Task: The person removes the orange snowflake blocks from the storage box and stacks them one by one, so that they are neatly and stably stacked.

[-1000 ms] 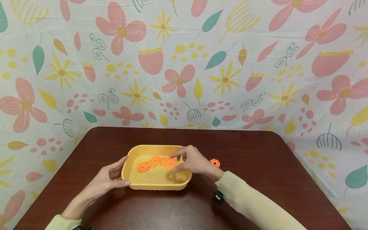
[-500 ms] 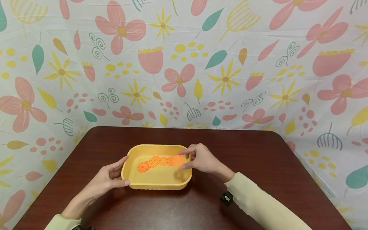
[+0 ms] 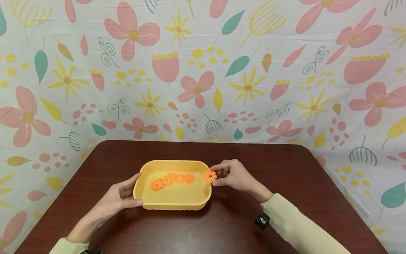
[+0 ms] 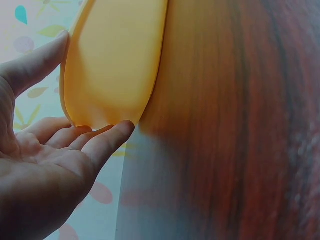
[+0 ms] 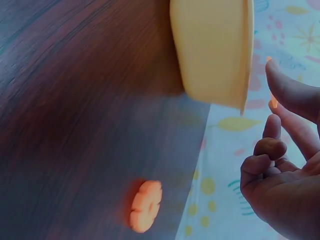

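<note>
One orange disc (image 3: 207,177) held at the right rim of a yellow tray (image 3: 174,206).
The right hand (image 3: 238,177) pinches the disc between thumb and fingertip; the left hand (image 3: 116,198) grips the tray's left end, thumb at the near corner. Overlapping discs (image 3: 171,177) lie in a row on the tray floor; another piece (image 5: 146,206) lies on the table (image 3: 253,158). A pale mark on the black wrist device (image 3: 262,221) is too small to read.

Right fingers (image 3: 220,166) pinch a notched orange disc (image 3: 207,176).

Wrist views are dim; soft glare marks the table (image 3: 193,231).
</note>
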`<state>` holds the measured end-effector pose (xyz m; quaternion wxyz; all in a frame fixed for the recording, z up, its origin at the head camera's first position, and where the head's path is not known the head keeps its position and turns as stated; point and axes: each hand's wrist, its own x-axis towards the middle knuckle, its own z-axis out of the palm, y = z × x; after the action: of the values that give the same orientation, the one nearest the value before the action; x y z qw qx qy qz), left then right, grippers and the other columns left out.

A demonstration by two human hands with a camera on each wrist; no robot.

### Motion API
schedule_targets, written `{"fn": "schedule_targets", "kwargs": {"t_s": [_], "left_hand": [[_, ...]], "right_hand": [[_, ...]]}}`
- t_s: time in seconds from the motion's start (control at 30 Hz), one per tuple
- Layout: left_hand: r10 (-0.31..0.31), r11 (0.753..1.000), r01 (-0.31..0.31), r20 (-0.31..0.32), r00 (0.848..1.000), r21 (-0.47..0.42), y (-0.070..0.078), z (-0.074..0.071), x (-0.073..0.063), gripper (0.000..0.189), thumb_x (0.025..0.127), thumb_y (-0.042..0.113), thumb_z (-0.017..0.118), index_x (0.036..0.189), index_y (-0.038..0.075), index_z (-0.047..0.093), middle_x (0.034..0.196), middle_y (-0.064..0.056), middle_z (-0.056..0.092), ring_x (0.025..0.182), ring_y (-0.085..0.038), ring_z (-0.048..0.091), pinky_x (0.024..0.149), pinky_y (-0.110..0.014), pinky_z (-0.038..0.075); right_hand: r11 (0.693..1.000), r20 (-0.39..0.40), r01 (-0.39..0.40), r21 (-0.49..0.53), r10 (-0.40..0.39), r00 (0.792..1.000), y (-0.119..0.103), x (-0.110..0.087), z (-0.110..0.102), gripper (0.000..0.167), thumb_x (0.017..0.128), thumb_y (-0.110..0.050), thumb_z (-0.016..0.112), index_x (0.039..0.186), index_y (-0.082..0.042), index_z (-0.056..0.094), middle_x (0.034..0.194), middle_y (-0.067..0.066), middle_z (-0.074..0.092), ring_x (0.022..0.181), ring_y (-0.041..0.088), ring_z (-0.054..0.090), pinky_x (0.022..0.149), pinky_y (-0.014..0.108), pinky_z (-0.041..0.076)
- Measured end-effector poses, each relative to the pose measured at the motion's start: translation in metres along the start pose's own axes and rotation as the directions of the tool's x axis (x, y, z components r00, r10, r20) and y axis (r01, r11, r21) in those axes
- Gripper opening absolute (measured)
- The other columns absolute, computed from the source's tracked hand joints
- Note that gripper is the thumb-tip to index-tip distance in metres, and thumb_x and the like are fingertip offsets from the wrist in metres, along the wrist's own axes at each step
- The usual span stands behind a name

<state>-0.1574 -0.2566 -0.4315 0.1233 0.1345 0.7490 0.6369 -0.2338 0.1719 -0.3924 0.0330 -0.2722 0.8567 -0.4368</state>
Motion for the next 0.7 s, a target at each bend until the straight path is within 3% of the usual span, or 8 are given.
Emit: {"fn": "schedule_targets", "kwargs": {"t_s": [0.2, 0.37, 0.7], "left_hand": [[0.006, 1.000, -0.006, 0.002, 1.000, -0.001, 0.000, 0.000, 0.000, 0.094, 0.092, 0.001, 0.080, 0.166, -0.001, 0.023, 0.166, -0.026, 0.029, 0.142, -0.038, 0.047, 0.096, -0.030, 0.055], [-0.001, 1.000, 0.001, -0.002, 1.000, 0.004, 0.001, 0.000, 0.000, 0.095, 0.091, 0.002, 0.081, 0.167, 0.000, 0.022, 0.167, -0.026, 0.028, 0.142, -0.037, 0.048, 0.096, -0.030, 0.055], [-0.002, 1.000, 0.002, -0.001, 1.000, -0.001, 0.001, 0.000, 0.000, 0.095, 0.092, 0.001, 0.080, 0.166, -0.001, 0.022, 0.167, -0.026, 0.027, 0.143, -0.041, 0.044, 0.096, -0.030, 0.055]], "right_hand": [[0.999, -0.025, -0.039, -0.007, 0.039, 0.999, 0.013, -0.010, -0.008, 0.039, 0.078, -0.007, 0.095, 0.115, -0.007, 0.083, 0.084, 0.010, 0.065, 0.070, 0.021, 0.049, 0.058, 0.025, 0.039], [0.994, -0.037, -0.103, 0.022, 0.104, 0.994, 0.026, -0.019, -0.016, 0.040, 0.078, -0.008, 0.094, 0.117, -0.008, 0.082, 0.089, 0.017, 0.065, 0.072, 0.023, 0.050, 0.060, 0.025, 0.039], [0.984, -0.061, -0.178, 0.026, 0.179, 0.982, 0.049, -0.034, -0.032, 0.041, 0.081, -0.011, 0.093, 0.120, -0.005, 0.080, 0.089, 0.017, 0.063, 0.077, 0.026, 0.049, 0.060, 0.027, 0.039]]}}
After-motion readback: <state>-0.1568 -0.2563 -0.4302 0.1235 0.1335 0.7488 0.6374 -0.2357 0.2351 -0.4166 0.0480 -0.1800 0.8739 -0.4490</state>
